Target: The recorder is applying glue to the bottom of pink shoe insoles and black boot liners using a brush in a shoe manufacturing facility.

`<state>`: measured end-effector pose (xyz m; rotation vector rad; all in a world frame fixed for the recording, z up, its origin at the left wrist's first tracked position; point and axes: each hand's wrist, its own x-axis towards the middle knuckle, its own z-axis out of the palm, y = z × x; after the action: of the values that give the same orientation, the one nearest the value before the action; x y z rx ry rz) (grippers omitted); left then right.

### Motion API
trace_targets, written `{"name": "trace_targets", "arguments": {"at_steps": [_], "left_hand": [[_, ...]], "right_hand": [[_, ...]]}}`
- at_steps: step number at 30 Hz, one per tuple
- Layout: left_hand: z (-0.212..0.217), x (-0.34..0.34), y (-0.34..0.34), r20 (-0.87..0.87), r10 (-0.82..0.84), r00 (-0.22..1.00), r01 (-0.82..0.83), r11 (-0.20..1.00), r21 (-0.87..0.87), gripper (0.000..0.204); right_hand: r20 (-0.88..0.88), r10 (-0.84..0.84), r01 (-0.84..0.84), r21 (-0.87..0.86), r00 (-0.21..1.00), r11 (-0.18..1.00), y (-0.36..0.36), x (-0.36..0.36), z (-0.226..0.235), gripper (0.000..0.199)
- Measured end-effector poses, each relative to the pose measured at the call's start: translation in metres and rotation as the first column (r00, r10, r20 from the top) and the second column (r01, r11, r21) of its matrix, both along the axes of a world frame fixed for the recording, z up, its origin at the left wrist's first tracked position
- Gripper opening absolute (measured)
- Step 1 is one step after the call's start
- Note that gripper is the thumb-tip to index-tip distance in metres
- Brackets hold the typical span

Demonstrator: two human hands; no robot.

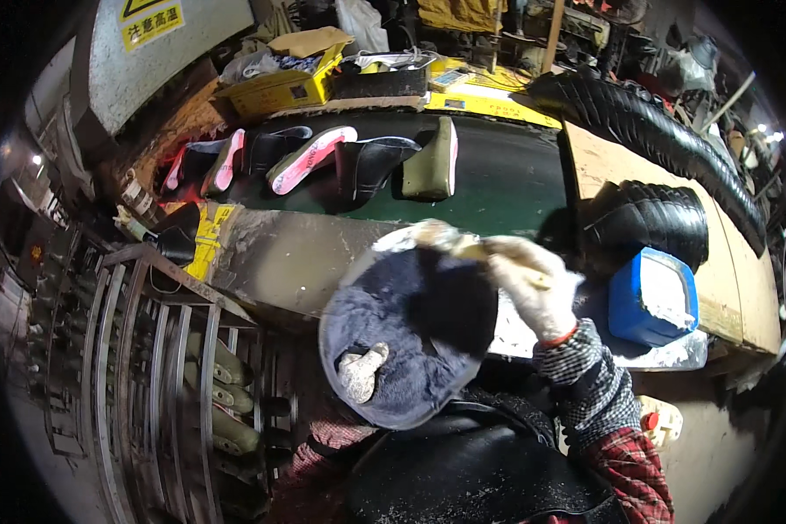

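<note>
In front of me is a wide round piece (419, 349) with a pale rim and fluffy dark blue-grey material inside; its exact kind I cannot tell. My left hand (360, 374), in a speckled white glove, holds it at the near left, with the glove's visible part pressed on the fluffy inside. The rest of that hand is hidden. My right hand (537, 288), in a white glove, grips a brush (468, 250) by its yellowish handle. The brush's pale head lies at the far rim. A blue square container (653, 297) with white matter on it stands right of that hand.
Beyond, several black and olive boots (430, 164), some showing pink soles, lie on a dark green belt (506, 196). A metal rack (140, 349) holding olive boots stands at left. Black ribbed hose (646, 218) rests at right. A yellow box (279, 90) sits behind.
</note>
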<state>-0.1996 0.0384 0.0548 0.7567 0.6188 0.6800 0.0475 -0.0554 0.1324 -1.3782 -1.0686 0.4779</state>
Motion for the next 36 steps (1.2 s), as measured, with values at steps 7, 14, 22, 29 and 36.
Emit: {"name": "trace_targets", "arguments": {"at_steps": [7, 14, 22, 29, 36], "left_hand": [[0.013, 0.006, 0.003, 0.095, 0.035, 0.995, -0.024, 0.993, -0.112, 0.036], [0.014, 0.033, -0.015, -0.025, -0.136, 0.990, 0.138, 0.982, 0.129, 0.034], [0.049, 0.038, 0.014, -0.233, -0.179, 0.956, 0.225, 0.956, 0.190, 0.035], [0.049, 0.042, 0.000, -0.141, -0.272, 0.952, 0.285, 0.955, 0.083, 0.037], [0.031, 0.047, -0.019, -0.116, -0.189, 0.975, 0.195, 0.980, 0.048, 0.041]], "right_hand": [[-0.127, -0.180, 0.160, -0.153, 0.975, 0.975, -0.074, 0.011, -0.037, 0.022], [0.407, 0.186, -0.220, 0.037, 0.894, 0.975, 0.017, -0.061, 0.048, 0.025], [0.143, 0.570, -0.548, -0.168, 0.809, 0.820, -0.087, -0.026, 0.007, 0.023], [0.398, -0.104, 0.132, -0.042, 0.911, 0.990, -0.149, -0.014, -0.012, 0.013], [0.179, -0.387, 0.359, 0.174, 0.904, 0.917, -0.125, 0.063, -0.027, 0.018]]}}
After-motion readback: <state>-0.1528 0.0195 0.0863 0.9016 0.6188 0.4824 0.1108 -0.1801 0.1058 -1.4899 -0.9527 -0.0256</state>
